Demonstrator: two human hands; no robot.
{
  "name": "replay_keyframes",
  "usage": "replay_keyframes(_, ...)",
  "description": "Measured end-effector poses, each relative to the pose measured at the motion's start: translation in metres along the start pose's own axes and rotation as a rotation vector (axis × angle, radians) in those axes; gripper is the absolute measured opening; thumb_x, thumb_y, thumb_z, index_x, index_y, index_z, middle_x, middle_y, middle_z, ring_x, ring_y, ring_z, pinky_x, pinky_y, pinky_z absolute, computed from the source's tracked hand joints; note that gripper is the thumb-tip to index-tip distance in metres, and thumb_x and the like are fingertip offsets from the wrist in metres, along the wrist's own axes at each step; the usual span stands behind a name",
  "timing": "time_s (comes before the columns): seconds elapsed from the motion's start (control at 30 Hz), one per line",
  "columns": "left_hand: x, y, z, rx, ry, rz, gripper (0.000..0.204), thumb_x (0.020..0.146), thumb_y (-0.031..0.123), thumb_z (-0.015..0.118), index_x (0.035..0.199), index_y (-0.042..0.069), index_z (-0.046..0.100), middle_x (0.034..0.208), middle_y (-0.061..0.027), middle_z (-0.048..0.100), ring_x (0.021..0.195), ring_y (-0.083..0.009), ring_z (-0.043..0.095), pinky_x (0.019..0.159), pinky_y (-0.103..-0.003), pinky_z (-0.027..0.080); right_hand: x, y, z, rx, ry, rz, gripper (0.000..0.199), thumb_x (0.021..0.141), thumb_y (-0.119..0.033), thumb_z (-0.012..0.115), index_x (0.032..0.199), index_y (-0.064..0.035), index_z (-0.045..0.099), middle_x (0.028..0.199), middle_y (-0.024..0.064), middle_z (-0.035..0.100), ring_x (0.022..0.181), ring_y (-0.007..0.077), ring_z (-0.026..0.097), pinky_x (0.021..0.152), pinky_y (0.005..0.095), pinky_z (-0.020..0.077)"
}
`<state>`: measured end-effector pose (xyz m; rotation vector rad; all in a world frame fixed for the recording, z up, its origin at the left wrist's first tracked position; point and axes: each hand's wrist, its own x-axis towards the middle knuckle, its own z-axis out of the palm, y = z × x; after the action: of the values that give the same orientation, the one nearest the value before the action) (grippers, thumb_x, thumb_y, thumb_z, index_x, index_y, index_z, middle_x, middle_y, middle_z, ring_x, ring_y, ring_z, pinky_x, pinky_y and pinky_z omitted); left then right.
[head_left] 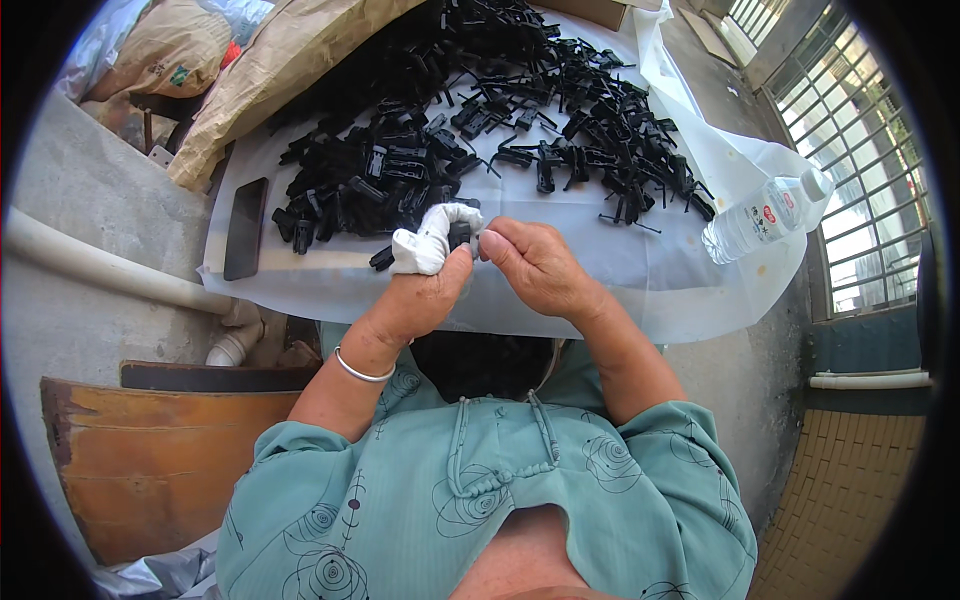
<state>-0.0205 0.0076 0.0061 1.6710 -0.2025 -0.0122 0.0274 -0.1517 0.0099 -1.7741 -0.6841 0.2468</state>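
Note:
My left hand (428, 285) wears a white cloth covering (432, 240) over its fingers, with the thumb bare. It is closed around a small black plastic part (460, 234) above the table's near edge. My right hand (540, 262) meets it from the right, thumb and forefinger pinched together beside that part. What the right fingertips hold is too small to make out. Just beyond my hands lies a heap of similar black plastic parts (400, 165). More black parts with thin prongs (590, 150) spread across the right side.
A white plastic sheet (640, 290) covers the table. At its left lies a dark phone (246, 228), beside brown paper (270, 75). A clear water bottle (768, 218) lies at the right edge. Below left are a white pipe (120, 262) and a wooden board (170, 450).

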Motion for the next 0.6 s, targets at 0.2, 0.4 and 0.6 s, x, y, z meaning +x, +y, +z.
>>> replay_keyframes(0.2,0.0,-0.005,0.002,0.357,0.07,0.032,0.025,0.081,0.002,0.043,0.106,0.0,0.045,0.085,-0.0109,0.051,0.075,-0.0173,0.051,0.069,-0.026,0.043,0.008,0.009,0.011,-0.106,-0.075,-0.023,0.023,0.089,-0.016,0.049,0.076,0.0015,0.054,0.062,0.011,0.052,0.055,0.0187,0.044,0.054,0.0308,0.0405)
replay_keyframes(0.4,0.005,0.002,-0.01,0.607,0.196,0.289,0.037,0.077,0.003,0.054,0.113,0.0,0.048,0.103,-0.0175,0.053,0.092,-0.0287,0.053,0.081,-0.033,0.044,0.025,0.02,0.007,0.019,-0.111,0.014,0.025,0.088,-0.018,0.051,0.073,0.001,0.055,0.066,0.0129,0.057,0.056,0.0229,0.051,0.055,0.0319,0.0423)
replay_keyframes(0.6,0.011,0.007,-0.031,0.717,0.397,0.193,0.049,0.076,0.003,0.06,0.123,0.003,0.047,0.117,-0.0218,0.049,0.099,-0.0324,0.054,0.085,-0.036,0.045,0.066,0.054,-0.002,-1.077,0.186,0.036,0.017,0.082,-0.022,0.055,0.084,-0.0059,0.056,0.076,0.0113,0.062,0.067,0.0288,0.061,0.059,0.0369,0.0503)
